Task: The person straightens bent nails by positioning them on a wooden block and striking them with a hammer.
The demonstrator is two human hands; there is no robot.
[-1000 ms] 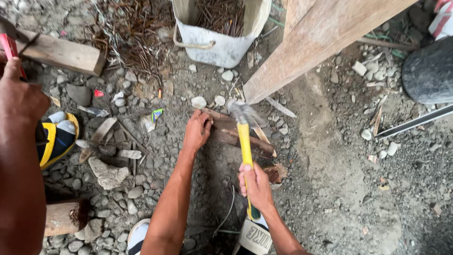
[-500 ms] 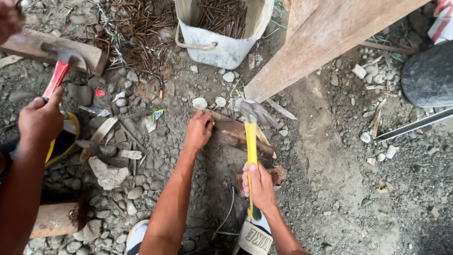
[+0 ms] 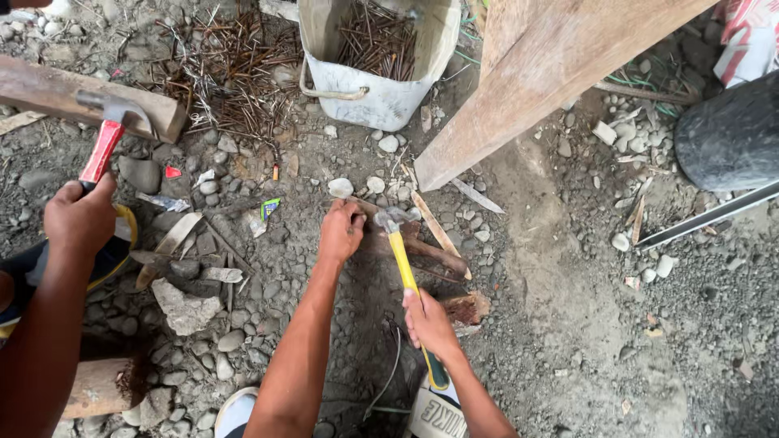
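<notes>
My left hand (image 3: 341,231) presses down on one end of a short dark piece of wood (image 3: 434,253) that lies on the gravel; whatever its fingertips pinch is too small to tell. My right hand (image 3: 428,320) grips the yellow handle of a claw hammer (image 3: 403,266). The hammer's steel head (image 3: 389,219) rests low on the wood, right beside my left fingers.
A white bucket (image 3: 381,101) of rusty nails stands ahead, with loose nails (image 3: 219,73) strewn to its left. A big timber beam (image 3: 527,73) slants in from the upper right. At left, another person's hand (image 3: 81,219) swings a red-handled hammer (image 3: 101,150) at a wooden block (image 3: 49,89).
My hammer head has come down closer to my left fingers on the wood. The other person's hand has moved right and brought the red hammer down onto the block.
</notes>
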